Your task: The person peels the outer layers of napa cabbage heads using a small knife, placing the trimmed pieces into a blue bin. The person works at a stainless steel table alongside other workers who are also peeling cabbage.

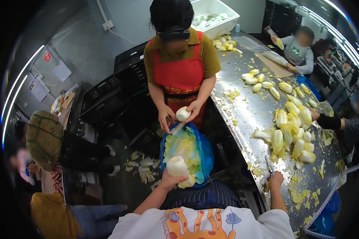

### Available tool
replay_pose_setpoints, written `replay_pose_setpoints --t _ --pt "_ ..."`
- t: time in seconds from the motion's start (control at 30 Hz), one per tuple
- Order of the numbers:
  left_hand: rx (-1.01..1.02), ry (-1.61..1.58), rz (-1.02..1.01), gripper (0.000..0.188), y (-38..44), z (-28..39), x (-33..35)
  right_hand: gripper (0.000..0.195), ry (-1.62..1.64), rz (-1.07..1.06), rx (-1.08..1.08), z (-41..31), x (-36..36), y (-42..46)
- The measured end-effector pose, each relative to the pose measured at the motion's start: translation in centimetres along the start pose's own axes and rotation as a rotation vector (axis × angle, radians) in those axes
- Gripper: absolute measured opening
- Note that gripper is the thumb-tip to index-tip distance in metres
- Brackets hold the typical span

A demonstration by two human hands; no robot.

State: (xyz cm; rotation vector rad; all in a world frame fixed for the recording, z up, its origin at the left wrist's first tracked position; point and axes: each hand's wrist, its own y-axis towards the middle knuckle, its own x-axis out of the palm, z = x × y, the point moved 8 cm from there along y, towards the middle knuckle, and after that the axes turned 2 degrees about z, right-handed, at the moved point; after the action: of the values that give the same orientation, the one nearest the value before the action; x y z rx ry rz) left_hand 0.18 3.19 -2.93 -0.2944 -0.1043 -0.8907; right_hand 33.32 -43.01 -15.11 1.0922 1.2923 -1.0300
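Note:
My left hand (pixel 169 180) holds a trimmed napa cabbage (pixel 177 166), its white base facing up, over a blue plastic bag (pixel 205 149) full of loose cabbage leaves (pixel 179 143). Off to the right, my right hand (pixel 276 180) grips a knife (pixel 268 163) at the edge of a metal table (pixel 248 125); the blade points away from me over the tabletop. Beyond the blade lies a pile of yellow-white napa cabbages (pixel 293 128).
Across the bag, a person in a red apron (pixel 179 71) holds another cabbage (pixel 183 114). Black crates (pixel 103 92) stand behind at left, with leaf scraps (pixel 145 167) on the floor. A co-worker's dark sleeve (pixel 329 122) reaches the pile from the right. A white foam box (pixel 218 22) stands at the far end.

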Motion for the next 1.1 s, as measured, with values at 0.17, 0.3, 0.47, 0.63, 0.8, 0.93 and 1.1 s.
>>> replay_pose_setpoints --t 0.17,0.3,0.47,0.63,0.8,0.93,1.1 --pt "0.236 0.211 0.051 0.072 -1.6 1.1 0.9 0.018 0.372 0.137 -0.281 -4.5 -5.2 -1.9" --pt "0.162 0.337 0.073 0.07 -2.5 1.2 3.3 0.026 0.665 -0.191 -0.595 -17.7 -12.0 -6.8" --pt "0.196 0.393 0.173 0.07 -3.6 0.2 4.4 0.024 0.811 -0.12 -1.273 -31.0 -19.2 -13.5" --pt "0.293 0.586 0.242 0.072 -5.4 1.7 5.4 0.022 0.77 -0.124 -1.387 -32.0 -18.8 -14.6" --pt "0.28 0.58 0.319 0.072 -6.4 -0.6 4.1 0.022 0.771 -0.151 -1.482 -32.5 -18.8 -15.1" --pt "0.24 0.644 0.343 0.067 -6.9 0.1 4.3 0.022 0.751 -0.199 -1.492 -33.1 -17.7 -15.6" --pt "0.243 0.612 0.32 0.057 -7.2 -0.5 3.4 0.024 0.701 -0.237 -1.486 -34.2 -15.7 -16.7"
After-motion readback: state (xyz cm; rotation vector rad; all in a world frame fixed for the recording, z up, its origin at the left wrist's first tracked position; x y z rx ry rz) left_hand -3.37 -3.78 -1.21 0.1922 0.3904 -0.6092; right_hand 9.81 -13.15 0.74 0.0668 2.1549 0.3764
